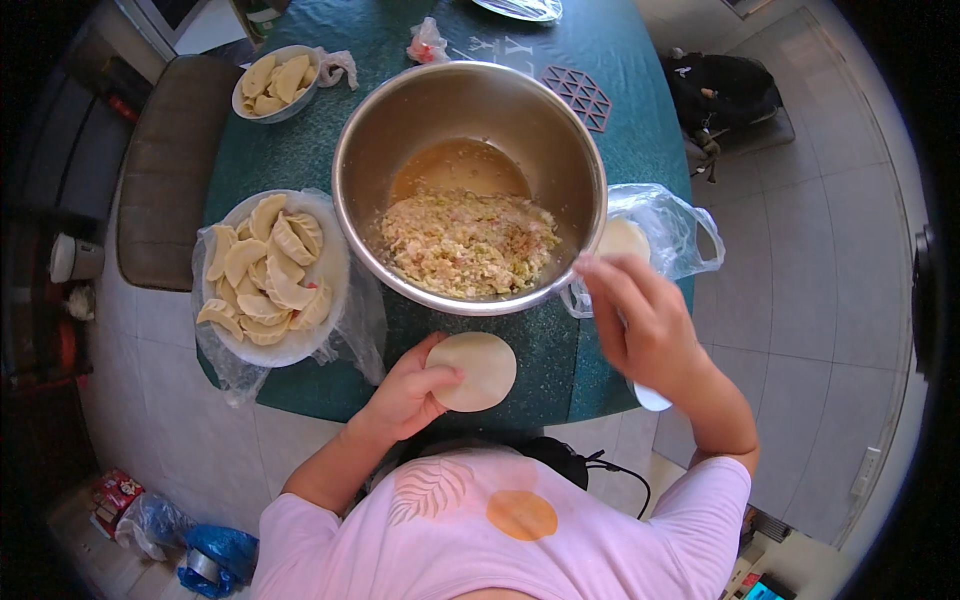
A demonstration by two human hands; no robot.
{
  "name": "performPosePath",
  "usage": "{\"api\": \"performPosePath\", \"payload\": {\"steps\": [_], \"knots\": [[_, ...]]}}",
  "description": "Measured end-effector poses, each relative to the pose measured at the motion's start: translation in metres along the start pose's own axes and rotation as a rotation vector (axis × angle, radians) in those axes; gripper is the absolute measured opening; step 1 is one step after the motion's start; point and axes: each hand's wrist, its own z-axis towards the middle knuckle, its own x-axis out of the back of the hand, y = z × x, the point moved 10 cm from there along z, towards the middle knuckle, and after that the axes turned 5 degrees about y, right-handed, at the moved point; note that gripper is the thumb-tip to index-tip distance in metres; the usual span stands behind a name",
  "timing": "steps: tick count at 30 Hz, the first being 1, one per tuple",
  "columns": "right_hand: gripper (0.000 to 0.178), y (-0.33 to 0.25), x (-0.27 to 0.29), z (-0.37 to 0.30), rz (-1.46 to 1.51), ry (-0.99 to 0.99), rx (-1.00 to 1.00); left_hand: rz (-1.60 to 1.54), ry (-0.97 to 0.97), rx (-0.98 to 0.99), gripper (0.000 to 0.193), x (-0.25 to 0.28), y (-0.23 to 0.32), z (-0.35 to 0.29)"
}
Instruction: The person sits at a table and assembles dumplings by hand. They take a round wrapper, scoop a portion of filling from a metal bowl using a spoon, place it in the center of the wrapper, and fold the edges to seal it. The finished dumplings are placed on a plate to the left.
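My left hand [407, 391] pinches a round, pale dumpling wrapper [483, 372] at its left side, thumb on top, just in front of the table edge. Raised by the right rim of a big steel bowl [352, 250] is my right hand [640, 318], slightly blurred. Its fingers are loosely bent and apart from the thumb, with nothing visible in them. Inside the bowl lies a crumbly, pale yellow-green filling [470, 243], with brownish liquid at the far side. Beyond the right fingers, a round pale wrapper [625, 240] shows in a clear plastic bag [672, 228], partly hidden by the hand.
Folded dumplings fill a large white plate [338, 225] on plastic at the left; a smaller bowl [277, 113] behind holds more. A lattice trivet [577, 97] and covered dish [520, 8] sit farther back. A white object [652, 398] pokes out below my right wrist. A padded seat [175, 170] stands left.
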Motion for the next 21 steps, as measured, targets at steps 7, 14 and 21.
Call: {"api": "performPosePath", "payload": {"steps": [7,14,21], "knots": [[0.018,-0.001,-0.014,0.0,-0.198,-0.077,0.048,-0.021,-0.052,0.031,0.048,-0.006,-0.002,-0.001],[0.013,0.01,-0.008,0.03,-0.245,-0.124,0.002,0.127,-0.006,-0.134,0.035,-0.009,0.02,-0.01],[0.006,0.025,-0.029,0.042,-0.241,-0.323,-0.056,0.389,-0.08,-0.455,0.026,-0.03,0.06,-0.018]]}}
